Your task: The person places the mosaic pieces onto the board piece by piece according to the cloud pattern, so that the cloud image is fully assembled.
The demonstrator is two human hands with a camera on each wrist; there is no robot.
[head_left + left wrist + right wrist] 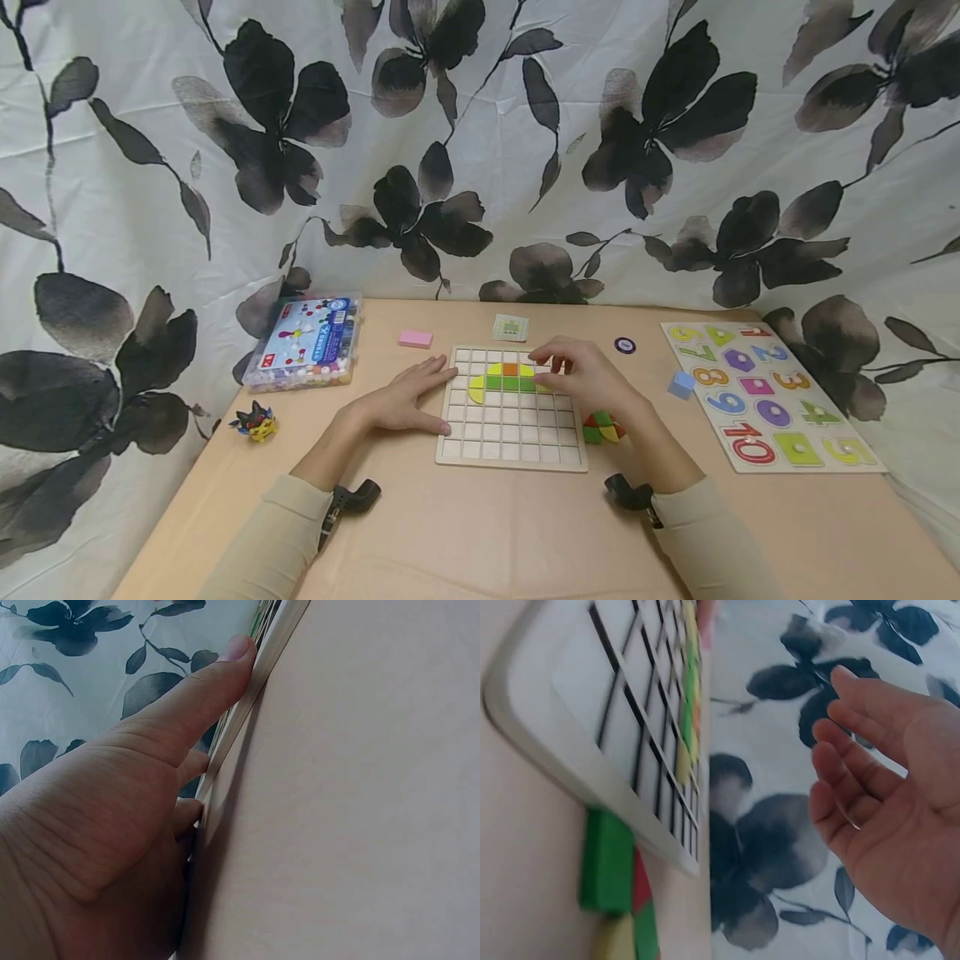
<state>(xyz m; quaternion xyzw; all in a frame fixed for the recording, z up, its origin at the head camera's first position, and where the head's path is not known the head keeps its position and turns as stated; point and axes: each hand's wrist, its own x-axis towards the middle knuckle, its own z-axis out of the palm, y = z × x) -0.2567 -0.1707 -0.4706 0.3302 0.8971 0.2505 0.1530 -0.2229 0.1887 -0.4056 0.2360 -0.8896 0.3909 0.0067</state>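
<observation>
A white gridded board lies in the middle of the table. On its upper squares, green blocks form a row, with an orange block and yellow pieces around them. My left hand rests along the board's left side, fingers spread and thumb at the edge. In the left wrist view, the thumb lies against the board's rim. Over the upper right squares is my right hand; its fingers bend loosely and hold nothing in the right wrist view. Beside the board's right edge sits a pile of coloured blocks, partly behind the right forearm.
A patterned card and a pink block lie beyond the board. Left stand a plastic box of beads and a small toy figure. Right are a dark disc, a blue block and a number puzzle.
</observation>
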